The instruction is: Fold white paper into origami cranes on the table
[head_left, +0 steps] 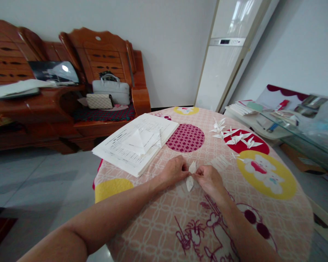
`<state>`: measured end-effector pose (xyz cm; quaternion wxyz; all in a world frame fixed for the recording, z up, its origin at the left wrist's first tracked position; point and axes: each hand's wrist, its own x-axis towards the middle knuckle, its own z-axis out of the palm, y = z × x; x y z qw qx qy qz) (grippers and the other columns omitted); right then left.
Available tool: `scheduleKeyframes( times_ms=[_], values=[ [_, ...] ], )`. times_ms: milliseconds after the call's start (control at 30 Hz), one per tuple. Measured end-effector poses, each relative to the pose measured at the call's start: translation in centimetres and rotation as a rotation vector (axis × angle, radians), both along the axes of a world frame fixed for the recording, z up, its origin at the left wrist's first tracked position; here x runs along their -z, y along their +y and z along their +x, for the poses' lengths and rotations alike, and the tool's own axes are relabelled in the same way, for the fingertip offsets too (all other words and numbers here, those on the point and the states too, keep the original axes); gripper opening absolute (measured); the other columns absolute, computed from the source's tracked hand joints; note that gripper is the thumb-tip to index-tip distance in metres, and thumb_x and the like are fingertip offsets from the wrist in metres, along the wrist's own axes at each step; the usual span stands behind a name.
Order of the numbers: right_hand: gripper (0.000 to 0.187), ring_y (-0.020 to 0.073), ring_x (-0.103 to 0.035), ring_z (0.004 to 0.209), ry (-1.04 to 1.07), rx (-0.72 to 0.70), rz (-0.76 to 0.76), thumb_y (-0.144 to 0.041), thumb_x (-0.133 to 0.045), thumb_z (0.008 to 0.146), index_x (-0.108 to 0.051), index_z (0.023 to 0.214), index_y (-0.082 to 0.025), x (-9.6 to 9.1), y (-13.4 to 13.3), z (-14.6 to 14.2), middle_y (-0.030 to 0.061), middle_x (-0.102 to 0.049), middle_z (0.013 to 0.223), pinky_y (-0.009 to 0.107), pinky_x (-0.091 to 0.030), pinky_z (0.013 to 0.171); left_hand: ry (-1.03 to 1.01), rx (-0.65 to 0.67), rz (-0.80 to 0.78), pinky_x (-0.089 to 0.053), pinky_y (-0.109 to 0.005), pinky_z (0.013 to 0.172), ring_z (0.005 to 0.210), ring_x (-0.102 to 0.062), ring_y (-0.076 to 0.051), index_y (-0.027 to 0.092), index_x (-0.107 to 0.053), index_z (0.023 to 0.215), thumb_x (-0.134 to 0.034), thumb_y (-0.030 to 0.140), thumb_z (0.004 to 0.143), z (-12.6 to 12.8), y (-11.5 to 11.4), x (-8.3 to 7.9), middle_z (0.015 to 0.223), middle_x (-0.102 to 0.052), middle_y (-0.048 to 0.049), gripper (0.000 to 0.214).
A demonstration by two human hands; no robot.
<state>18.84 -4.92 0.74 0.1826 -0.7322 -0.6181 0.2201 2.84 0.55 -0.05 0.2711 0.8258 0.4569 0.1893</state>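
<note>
A small white paper crane (190,184) is pinched between my two hands over the tablecloth, one pointed flap toward the far side and one toward me. My left hand (175,169) is closed on its left edge, thumb and fingertips pressed together. From the other side my right hand (209,178) grips its middle with bent fingers. The fingertips hide the centre of the fold. Several finished white paper cranes (236,138) lie in a group at the far right of the table. Left of my hands, folded white paper pieces (138,142) rest on a stack of printed sheets (117,153).
A patterned tablecloth (153,218) covers the round table. Beyond its right edge is a glass-topped stand (278,127) with papers and plastic bags. Wooden chairs (98,54) holding a grey bag (117,91) stand at the back left. A tall white air conditioner (218,69) stands behind.
</note>
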Motion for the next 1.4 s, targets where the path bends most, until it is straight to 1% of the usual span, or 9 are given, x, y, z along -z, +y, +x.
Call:
scheduleKeyframes(
  times_ms=[133,333,533,667,867,1100,1233,1333,1400],
  values=[
    [0.014,0.0169,-0.061,0.064,-0.004,0.009,-0.013,-0.03,-0.066,0.073,-0.067,0.065,-0.019,-0.2,0.0,-0.1,0.0033,-0.068,0.065,0.025,-0.032,0.054,-0.001,0.013,-0.014,-0.039,-0.024,0.062,0.068,-0.055,-0.014,0.015,-0.065,0.069,-0.065,0.021,0.066,0.1,0.3,-0.1,0.075,-0.06,-0.0017,0.007],
    [0.01,0.0162,-0.06,0.062,0.014,0.015,0.013,-0.024,-0.065,0.07,-0.065,0.062,-0.019,-0.1,0.1,0.0,0.0028,-0.068,0.063,0.025,-0.035,0.055,-0.011,0.029,0.01,-0.041,-0.025,0.065,0.072,-0.056,-0.015,0.015,-0.063,0.075,-0.067,0.02,0.064,0.1,0.5,0.0,0.075,-0.061,-0.0009,0.012],
    [0.01,0.0162,-0.059,0.058,0.089,0.04,0.045,-0.026,-0.063,0.069,-0.063,0.062,-0.02,0.2,-0.4,0.4,0.0018,-0.066,0.059,0.024,-0.035,0.052,-0.061,-0.002,-0.012,-0.044,-0.024,0.067,0.077,-0.059,-0.015,0.015,-0.065,0.093,-0.068,0.018,0.064,0.0,0.2,0.1,0.087,-0.065,-0.0027,0.029],
    [0.01,0.0165,-0.06,0.058,0.111,0.044,0.071,-0.028,-0.063,0.069,-0.064,0.063,-0.02,0.3,-0.7,0.5,0.0014,-0.066,0.06,0.025,-0.036,0.052,-0.03,0.021,-0.013,-0.044,-0.025,0.067,0.076,-0.06,-0.016,0.016,-0.067,0.086,-0.068,0.021,0.064,0.0,0.3,0.2,0.083,-0.067,-0.0023,0.023],
    [0.011,0.017,-0.061,0.06,0.135,0.034,0.065,-0.029,-0.064,0.069,-0.065,0.063,-0.02,0.2,-0.8,0.5,0.0023,-0.068,0.062,0.025,-0.038,0.055,-0.022,0.041,-0.141,-0.038,-0.023,0.056,0.064,-0.059,-0.014,0.016,-0.07,0.076,-0.068,0.026,0.065,0.0,0.7,0.1,0.068,-0.066,-0.0005,0.015],
    [0.011,0.0166,-0.06,0.059,0.159,0.031,0.072,-0.027,-0.065,0.068,-0.064,0.062,-0.019,0.1,-0.8,0.5,0.0016,-0.067,0.061,0.025,-0.037,0.054,0.027,0.012,-0.19,-0.034,-0.022,0.054,0.059,-0.055,-0.013,0.016,-0.071,0.068,-0.067,0.03,0.067,0.3,0.4,-0.8,0.063,-0.065,-0.0004,0.014],
    [0.016,0.0146,-0.056,0.054,0.281,0.018,0.086,-0.032,-0.066,0.069,-0.064,0.063,-0.018,0.2,-0.9,0.8,0.0002,-0.064,0.057,0.024,-0.037,0.051,-0.121,0.016,-0.24,-0.031,-0.021,0.051,0.055,-0.05,-0.01,0.014,-0.067,0.063,-0.064,0.033,0.069,-0.1,0.4,-0.5,0.057,-0.058,0.0017,0.019],
    [0.023,0.0122,-0.05,0.046,0.479,0.018,0.054,-0.038,-0.064,0.072,-0.064,0.065,-0.017,0.1,-1.0,1.0,-0.0009,-0.06,0.054,0.023,-0.036,0.045,-0.299,-0.001,-0.329,-0.029,-0.02,0.048,0.051,-0.044,-0.008,0.013,-0.063,0.062,-0.064,0.038,0.07,-0.4,0.4,-0.1,0.054,-0.052,0.0028,0.026],
    [0.026,0.0122,-0.051,0.046,0.632,0.007,0.026,-0.041,-0.062,0.074,-0.065,0.068,-0.016,0.1,-1.1,1.0,0.0002,-0.061,0.056,0.023,-0.035,0.043,-0.399,-0.008,-0.37,-0.028,-0.02,0.048,0.051,-0.041,-0.008,0.012,-0.061,0.062,-0.065,0.041,0.07,-0.4,0.2,0.0,0.054,-0.05,0.0033,0.03]
  ],
)
